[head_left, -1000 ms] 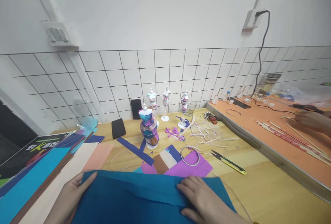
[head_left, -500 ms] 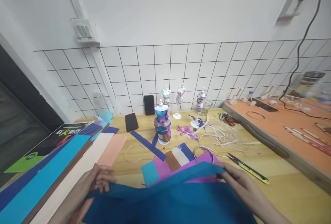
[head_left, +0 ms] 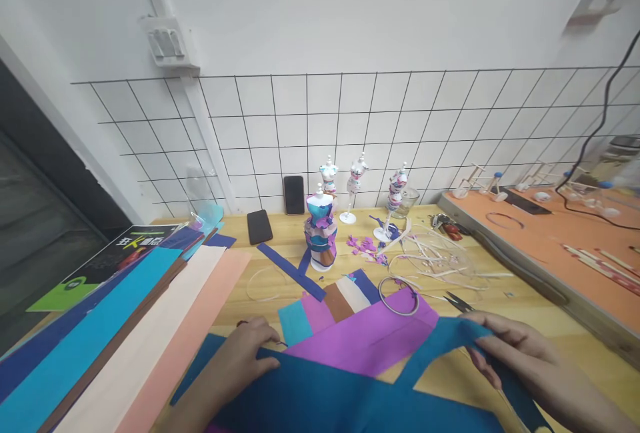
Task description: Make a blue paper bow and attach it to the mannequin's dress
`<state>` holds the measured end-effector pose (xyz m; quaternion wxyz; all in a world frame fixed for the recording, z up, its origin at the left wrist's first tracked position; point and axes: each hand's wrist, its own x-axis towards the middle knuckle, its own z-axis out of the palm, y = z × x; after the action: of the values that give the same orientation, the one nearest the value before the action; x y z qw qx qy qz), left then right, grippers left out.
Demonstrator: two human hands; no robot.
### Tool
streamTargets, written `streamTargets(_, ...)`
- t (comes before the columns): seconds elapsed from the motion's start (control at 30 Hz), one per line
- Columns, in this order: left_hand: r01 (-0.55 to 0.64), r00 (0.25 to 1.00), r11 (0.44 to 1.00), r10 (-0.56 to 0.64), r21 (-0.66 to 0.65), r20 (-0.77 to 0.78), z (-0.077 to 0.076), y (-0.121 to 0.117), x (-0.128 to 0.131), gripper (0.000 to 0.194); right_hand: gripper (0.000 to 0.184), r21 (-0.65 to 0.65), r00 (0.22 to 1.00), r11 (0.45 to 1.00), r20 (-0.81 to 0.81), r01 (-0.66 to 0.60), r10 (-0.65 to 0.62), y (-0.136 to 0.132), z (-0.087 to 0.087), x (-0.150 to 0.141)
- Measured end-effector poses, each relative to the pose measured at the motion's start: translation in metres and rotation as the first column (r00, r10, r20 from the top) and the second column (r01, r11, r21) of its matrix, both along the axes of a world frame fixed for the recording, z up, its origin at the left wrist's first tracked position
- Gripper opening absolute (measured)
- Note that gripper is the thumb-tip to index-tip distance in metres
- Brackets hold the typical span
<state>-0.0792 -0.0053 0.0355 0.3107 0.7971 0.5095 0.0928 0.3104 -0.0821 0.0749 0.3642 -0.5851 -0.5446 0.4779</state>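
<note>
A large teal-blue sheet (head_left: 320, 386), paper or thin fabric, lies along the near edge of the table. My left hand (head_left: 240, 359) is at its upper left edge, fingers curled, with the edge between thumb and fingers. My right hand (head_left: 530, 366) has its fingers closed on a narrow teal-blue strip (head_left: 435, 343) that bends away from the sheet. Partly covered by this hand are the snips (head_left: 457, 302); only their dark blades show. Beyond the sheet lie a purple piece (head_left: 360, 346) and a metal ring (head_left: 400, 296). A miniature dress form (head_left: 321, 233) wears patchwork fabric.
Coloured sheets (head_left: 145, 326) are stacked at the left. Several small dress forms (head_left: 358, 183) stand near the wall. Two phones (head_left: 259, 227) are at the back. Tangled pale strips (head_left: 435, 253) lie right of centre. An orange board (head_left: 540, 239) borders the right side.
My left hand has come down onto the sheet's edge. The strip in my right hand has swung right and bent, and the sheet lies lower, uncovering more of the purple piece. The camera view has shifted slightly.
</note>
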Motion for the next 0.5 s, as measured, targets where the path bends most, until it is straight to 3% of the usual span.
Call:
streamTargets(0.13, 0.026, 0.998, 0.999, -0.027, -0.035, -0.049, -0.003, 0.001, 0.012, 0.019, 0.03, -0.191, 0.972, 0.953, -0.038, -0.235, 0.232, -0.007, -0.004, -0.01)
streamTargets(0.23, 0.046, 0.995, 0.998, -0.049, -0.044, -0.085, -0.002, 0.002, 0.014, 0.009, 0.028, -0.266, 0.961, 0.924, -0.044, -0.273, 0.272, -0.013, -0.011, -0.013)
streamTargets(0.4, 0.077, 0.996, 0.996, -0.078, -0.042, -0.045, 0.013, -0.004, 0.011, 0.005, 0.024, -0.263, 0.939, 0.904, -0.022, -0.338, 0.344, -0.013, -0.02, -0.006)
streamTargets(0.5, 0.035, 0.997, 0.998, -0.038, -0.051, -0.062, 0.027, -0.012, -0.002, 0.007, 0.024, -0.235, 0.941, 0.913, -0.025, -0.334, 0.338, -0.008, -0.023, -0.001)
